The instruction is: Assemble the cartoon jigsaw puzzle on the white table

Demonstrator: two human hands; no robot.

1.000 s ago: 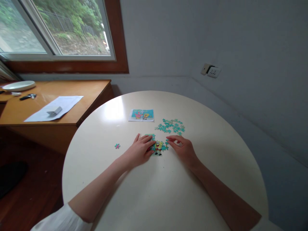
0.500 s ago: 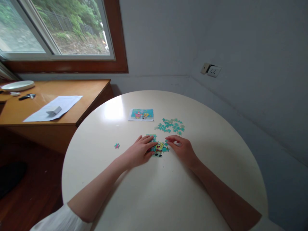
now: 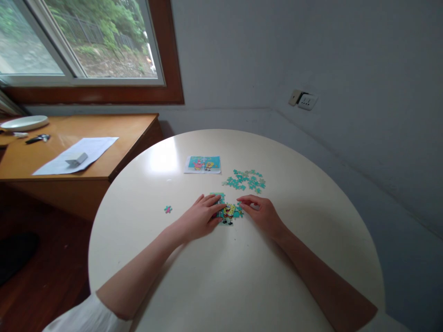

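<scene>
A partly joined jigsaw puzzle [image 3: 229, 214] with a yellow cartoon figure lies on the round white table [image 3: 221, 276]. My left hand [image 3: 204, 216] rests on its left part, fingers spread flat, hiding some of the picture. At the puzzle's right edge, my right hand [image 3: 261, 213] pinches a small teal puzzle piece [image 3: 239, 204] between thumb and fingertips; the fingers partly cover it. Just beyond the hands is a loose pile of teal puzzle pieces [image 3: 245, 180]. A single pink and teal piece [image 3: 168, 209] sits apart, left of my left hand.
A picture card [image 3: 204, 164] with cartoon figures lies toward the far side of the table. On the left stands a wooden desk [image 3: 134, 133] with a paper sheet [image 3: 100, 146], a small grey block [image 3: 76, 159] and a white plate [image 3: 26, 122]. A wall socket [image 3: 307, 101] is at the right.
Both hands stay nearly in place. The right fingertips shift very slightly left at the puzzle's right edge, and the whole view drifts a little.
</scene>
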